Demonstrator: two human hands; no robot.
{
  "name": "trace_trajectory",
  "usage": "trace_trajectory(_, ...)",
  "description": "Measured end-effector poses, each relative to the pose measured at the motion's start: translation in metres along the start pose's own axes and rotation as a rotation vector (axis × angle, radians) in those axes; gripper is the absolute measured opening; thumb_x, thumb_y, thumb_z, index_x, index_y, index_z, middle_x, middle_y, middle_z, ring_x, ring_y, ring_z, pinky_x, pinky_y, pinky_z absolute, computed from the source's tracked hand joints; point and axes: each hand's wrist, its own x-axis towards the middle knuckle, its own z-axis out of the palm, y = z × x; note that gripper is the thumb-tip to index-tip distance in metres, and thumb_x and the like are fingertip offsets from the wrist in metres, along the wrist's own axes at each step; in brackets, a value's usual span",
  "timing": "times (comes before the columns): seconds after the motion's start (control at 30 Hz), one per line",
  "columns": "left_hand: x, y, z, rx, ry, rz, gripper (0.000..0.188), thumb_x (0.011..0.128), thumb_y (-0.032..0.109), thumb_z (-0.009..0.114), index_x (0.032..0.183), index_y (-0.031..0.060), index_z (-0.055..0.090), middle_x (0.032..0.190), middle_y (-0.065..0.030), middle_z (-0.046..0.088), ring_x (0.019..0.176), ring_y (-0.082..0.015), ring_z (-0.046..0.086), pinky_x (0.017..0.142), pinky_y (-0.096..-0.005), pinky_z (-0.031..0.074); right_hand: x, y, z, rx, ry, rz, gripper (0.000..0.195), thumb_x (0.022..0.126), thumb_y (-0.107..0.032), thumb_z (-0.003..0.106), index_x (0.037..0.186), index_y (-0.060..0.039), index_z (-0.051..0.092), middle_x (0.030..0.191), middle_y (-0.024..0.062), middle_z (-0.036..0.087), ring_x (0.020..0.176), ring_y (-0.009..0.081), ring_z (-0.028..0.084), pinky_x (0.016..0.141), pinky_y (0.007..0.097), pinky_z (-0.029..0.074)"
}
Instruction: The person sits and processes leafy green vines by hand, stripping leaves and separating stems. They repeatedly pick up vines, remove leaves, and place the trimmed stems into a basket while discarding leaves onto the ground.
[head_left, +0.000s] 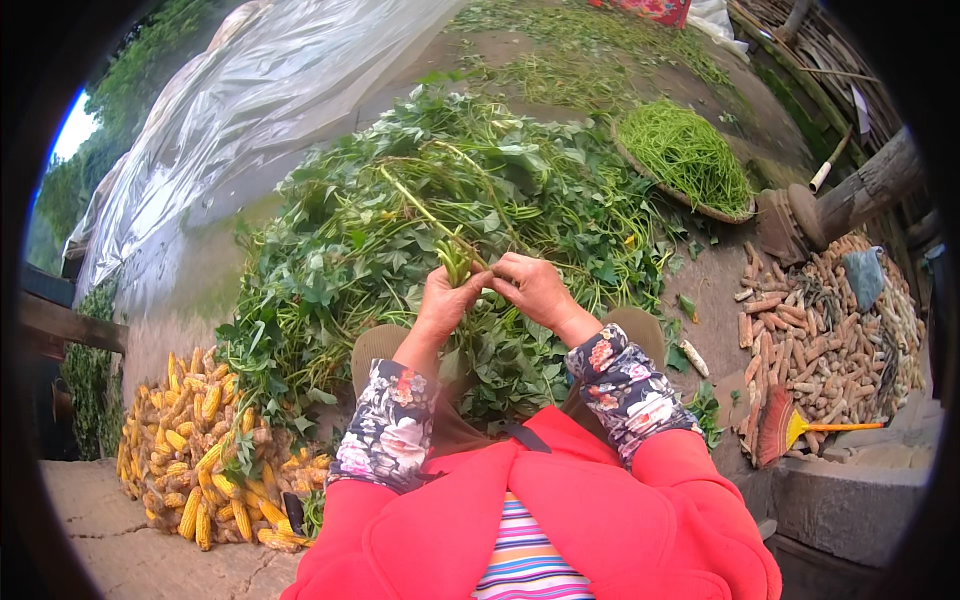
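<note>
My left hand (448, 301) is closed around a small bunch of green leaf stalks (454, 259), upright between thumb and fingers. Just to its right, my right hand (536, 289) pinches a long vine stem (420, 206) whose far part runs up and left across the heap. The thumbs of both hands nearly meet at that stem. Below and beyond them spreads a large heap of leafy green vines (322, 262), probably sweet potato, which reaches back between my knees. Leaves hang under my left hand; whether they belong to the held bunch, I cannot tell.
A round woven basket (637, 166) heaped with green stalks (682, 154) stands at the back right. Yellow corn cobs (191, 450) lie at left, bare cobs (814, 330) at right beside an orange-handled brush (780, 427). Plastic sheeting (247, 97) covers something behind; a wooden post (870, 184) leans at right.
</note>
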Motion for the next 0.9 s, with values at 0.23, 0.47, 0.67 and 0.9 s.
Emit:
trace_trajectory(0.23, 0.007, 0.008, -0.023, -0.165, 0.157, 0.011, 0.014, 0.096, 0.02, 0.076, 0.102, 0.0092, 0.069, 0.075, 0.0035, 0.064, 0.061, -0.006, 0.056, 0.054, -0.0205, 0.04, -0.001, 0.002, 0.0, 0.16, -0.068, 0.121, 0.022, 0.089, -0.016, 0.076, 0.107, -0.0036, 0.072, 0.094, 0.0137, 0.069, 0.083, 0.0321, 0.069, 0.073, 0.0399, 0.055)
trace_trajectory(0.47, 0.0, 0.0, -0.006, -0.002, 0.012, -0.008, 0.015, 0.094, 0.017, 0.078, 0.102, 0.0072, 0.071, 0.076, 0.0057, 0.062, 0.06, -0.0035, 0.053, 0.053, -0.0192, 0.037, 0.003, 0.0, 0.003, 0.173, -0.028, 0.092, 0.018, 0.089, -0.014, 0.074, 0.102, -0.0014, 0.071, 0.095, 0.0139, 0.068, 0.084, 0.033, 0.068, 0.073, 0.0399, 0.054)
trace_trajectory(0.67, 0.001, 0.007, -0.006, -0.041, 0.079, 0.024, 0.015, 0.093, 0.018, 0.079, 0.099, 0.0066, 0.07, 0.073, 0.0059, 0.061, 0.059, -0.0035, 0.05, 0.052, -0.0206, 0.036, 0.005, -0.009, -0.004, 0.167, 0.02, 0.099, 0.018, 0.091, -0.015, 0.073, 0.104, -0.0028, 0.069, 0.097, 0.013, 0.067, 0.085, 0.035, 0.068, 0.075, 0.0414, 0.055)
trace_trajectory(0.9, -0.002, 0.019, -0.002, -0.088, 0.023, -0.119, 0.016, 0.098, 0.022, 0.073, 0.099, 0.007, 0.069, 0.069, 0.0053, 0.058, 0.056, -0.004, 0.048, 0.051, -0.0196, 0.031, 0.002, -0.006, -0.003, -0.042, 0.094, 0.014, 0.013, 0.09, -0.014, 0.073, 0.098, -0.0038, 0.07, 0.095, 0.0117, 0.068, 0.083, 0.0346, 0.068, 0.071, 0.042, 0.055)
